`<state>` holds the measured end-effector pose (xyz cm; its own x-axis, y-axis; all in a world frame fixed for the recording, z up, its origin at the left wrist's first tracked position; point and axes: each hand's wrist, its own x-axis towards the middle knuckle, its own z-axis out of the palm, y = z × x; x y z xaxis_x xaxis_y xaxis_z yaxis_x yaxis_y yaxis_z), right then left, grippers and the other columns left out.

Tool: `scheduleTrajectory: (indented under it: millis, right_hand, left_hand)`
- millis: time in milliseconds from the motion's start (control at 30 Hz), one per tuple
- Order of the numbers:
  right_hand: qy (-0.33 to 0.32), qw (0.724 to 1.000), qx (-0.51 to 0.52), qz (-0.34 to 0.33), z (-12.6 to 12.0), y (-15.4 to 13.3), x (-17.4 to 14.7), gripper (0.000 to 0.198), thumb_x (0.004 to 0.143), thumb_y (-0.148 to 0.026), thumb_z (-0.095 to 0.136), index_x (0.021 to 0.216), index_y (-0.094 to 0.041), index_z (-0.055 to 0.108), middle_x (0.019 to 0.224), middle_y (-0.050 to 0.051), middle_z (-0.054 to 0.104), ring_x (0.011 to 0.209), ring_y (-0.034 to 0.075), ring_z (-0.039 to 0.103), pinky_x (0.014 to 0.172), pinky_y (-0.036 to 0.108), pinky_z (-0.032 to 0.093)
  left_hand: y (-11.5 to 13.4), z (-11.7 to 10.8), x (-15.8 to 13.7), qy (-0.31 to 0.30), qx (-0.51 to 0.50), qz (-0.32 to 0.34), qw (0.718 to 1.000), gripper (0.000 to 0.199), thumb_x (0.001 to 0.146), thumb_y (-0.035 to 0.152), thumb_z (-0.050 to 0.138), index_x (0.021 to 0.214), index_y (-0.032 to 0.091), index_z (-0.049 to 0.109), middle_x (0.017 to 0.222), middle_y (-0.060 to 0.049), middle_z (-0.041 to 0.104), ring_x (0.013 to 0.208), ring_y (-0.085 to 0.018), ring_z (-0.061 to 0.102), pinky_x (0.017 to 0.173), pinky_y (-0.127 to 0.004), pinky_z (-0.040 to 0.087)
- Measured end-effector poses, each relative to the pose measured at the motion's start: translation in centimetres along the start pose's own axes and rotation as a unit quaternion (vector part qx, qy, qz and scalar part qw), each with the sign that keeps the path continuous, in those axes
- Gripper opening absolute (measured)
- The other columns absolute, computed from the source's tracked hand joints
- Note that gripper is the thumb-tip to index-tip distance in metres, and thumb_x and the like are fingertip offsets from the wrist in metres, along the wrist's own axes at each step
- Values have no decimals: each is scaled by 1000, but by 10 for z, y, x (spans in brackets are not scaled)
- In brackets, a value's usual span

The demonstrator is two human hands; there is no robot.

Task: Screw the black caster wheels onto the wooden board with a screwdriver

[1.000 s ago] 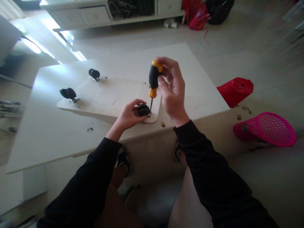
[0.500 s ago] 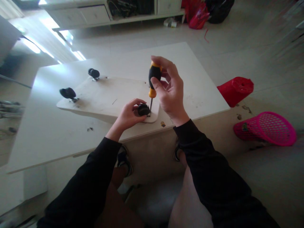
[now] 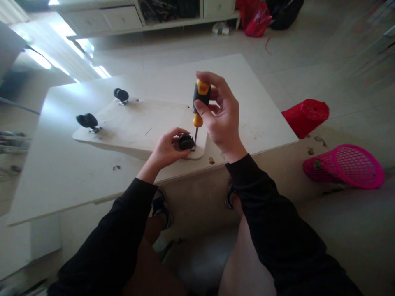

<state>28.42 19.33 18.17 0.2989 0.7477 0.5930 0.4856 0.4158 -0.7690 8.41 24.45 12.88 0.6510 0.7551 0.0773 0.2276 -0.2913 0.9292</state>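
My right hand (image 3: 222, 113) is closed around the yellow and black handle of a screwdriver (image 3: 201, 98), held nearly upright. The shaft points down at the metal plate of a black caster wheel (image 3: 186, 142); the tip's exact contact is too small to make out. Thumb and fingers of my left hand (image 3: 169, 149) grip this caster at the near right corner of a pale board (image 3: 135, 123). At the board's left end stand two more casters, one black caster (image 3: 121, 95) at the back and another caster (image 3: 87, 121) nearer me. A small hole shows at the far right corner.
The board lies on a white table (image 3: 70, 185). On the floor to the right are a red bin (image 3: 307, 117) and a pink mesh basket (image 3: 342, 166). Beyond the table stands a white cabinet (image 3: 123, 18), with red and black bags (image 3: 254, 20) beside it.
The screwdriver's handle has turned slightly in my right hand, showing more yellow near its top. My left hand stays on the caster.
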Motion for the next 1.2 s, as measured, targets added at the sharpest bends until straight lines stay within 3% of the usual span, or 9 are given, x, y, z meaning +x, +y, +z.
scheduleTrajectory:
  millis: [167, 300, 400, 700, 933, 1200]
  right_hand:
    - [20, 999, 19, 32, 0, -4, -1, 47, 102, -39, 65, 148, -44, 57, 138, 2, 71, 120, 18, 70, 102, 32, 69]
    - [11, 999, 50, 17, 2, -5, -1, 46, 108, -35, 50, 153, -42, 52, 149, 1, 66, 137, 17, 67, 115, 37, 65]
    - [-7, 998, 60, 1, 4, -1, 1, 46, 108, -35, 51, 153, -41, 52, 147, 1, 68, 136, 18, 69, 119, 39, 62]
    - [12, 1000, 18, 19, 4, -1, 1, 55, 99, -43, 74, 151, -42, 56, 124, 1, 74, 111, 16, 73, 99, 28, 69]
    - [-10, 999, 34, 1, 3, -3, 1, 45, 109, -39, 50, 155, -44, 50, 142, 1, 70, 131, 17, 71, 113, 33, 64]
    - [6, 998, 55, 2, 6, 5, 4, 44, 105, -46, 62, 148, -39, 55, 126, 1, 74, 110, 18, 76, 104, 37, 70]
  left_hand:
    - [2, 0, 0, -2, 2, 3, 1000, 51, 66, 21, 86, 115, 20, 72, 95, -2, 73, 83, -17, 73, 67, -25, 60]
    - [3, 0, 1, -6, 2, 0, 1000, 52, 66, 21, 86, 115, 20, 72, 95, -2, 73, 84, -17, 73, 67, -25, 60]
    - [3, 0, 1, -8, 4, -4, 1000, 52, 66, 22, 85, 116, 20, 71, 93, -2, 73, 83, -17, 73, 66, -24, 59]
    - [5, -1, 0, -9, 6, 2, 1000, 50, 66, 22, 84, 113, 20, 70, 97, -2, 74, 86, -18, 73, 71, -27, 61]
    - [4, 0, 0, -2, 8, 4, 1000, 50, 65, 23, 84, 113, 21, 70, 99, -4, 74, 87, -18, 73, 69, -26, 60]
    - [3, -1, 0, -7, 7, 3, 1000, 50, 66, 21, 85, 114, 20, 71, 97, -3, 75, 87, -18, 74, 70, -26, 61]
